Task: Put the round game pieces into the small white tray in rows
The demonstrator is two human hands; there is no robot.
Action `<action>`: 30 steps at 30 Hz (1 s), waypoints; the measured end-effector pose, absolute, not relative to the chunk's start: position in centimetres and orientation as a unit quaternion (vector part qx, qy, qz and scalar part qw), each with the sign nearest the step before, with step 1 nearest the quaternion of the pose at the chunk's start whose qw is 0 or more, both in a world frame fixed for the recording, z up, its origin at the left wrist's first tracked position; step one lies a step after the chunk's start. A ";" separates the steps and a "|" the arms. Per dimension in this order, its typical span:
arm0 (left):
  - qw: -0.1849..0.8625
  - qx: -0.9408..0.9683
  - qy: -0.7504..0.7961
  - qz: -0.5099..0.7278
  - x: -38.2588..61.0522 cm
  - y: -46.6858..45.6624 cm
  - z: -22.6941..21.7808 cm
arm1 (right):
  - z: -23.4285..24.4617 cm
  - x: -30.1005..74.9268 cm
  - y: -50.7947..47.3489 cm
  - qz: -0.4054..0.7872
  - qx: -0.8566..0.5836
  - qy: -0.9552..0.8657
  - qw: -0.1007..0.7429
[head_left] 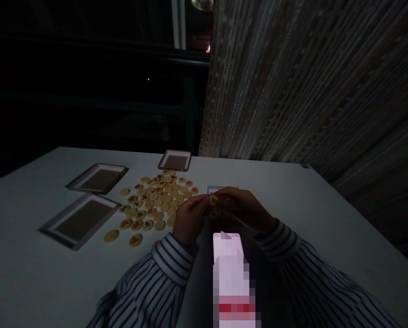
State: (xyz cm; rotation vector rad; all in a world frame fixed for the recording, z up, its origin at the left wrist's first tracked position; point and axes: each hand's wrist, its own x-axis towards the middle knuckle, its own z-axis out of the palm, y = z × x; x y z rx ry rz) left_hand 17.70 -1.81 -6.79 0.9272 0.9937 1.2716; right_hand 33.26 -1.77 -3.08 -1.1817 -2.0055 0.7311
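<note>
Both my hands meet over a white table [36, 264] in dim light. My left hand [189, 217] and my right hand [242, 206] pinch one round wooden game piece [214, 199] between their fingertips. It is pale with a dark character on its face. A spread of several similar round pieces [157, 200], marked in red or black, lies just left of my hands. A few more pieces show beneath my fingers. A small white box [220, 189] sits right behind my hands, partly hidden. Striped sleeves cover both my wrists.
Three shallow trays or box lids lie on the table: two at the left [99, 178] [80, 219] and a smaller one at the back [175, 161]. A lit phone screen [229, 255] lies close to me. A ribbed wall [309, 91] rises behind the table's right side.
</note>
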 end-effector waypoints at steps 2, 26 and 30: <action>0.592 0.408 0.431 0.546 17.7 -1.8 -6.9 | -3.1 33.2 -1.8 0.269 -0.449 -0.783 0.337; 0.419 0.556 0.473 0.541 17.4 -1.8 -7.5 | -0.6 33.8 -1.5 0.053 -0.490 -0.845 0.209; 0.372 0.599 0.489 0.513 17.2 -1.6 -8.1 | 0.4 33.9 -0.9 0.047 -0.497 -0.850 0.169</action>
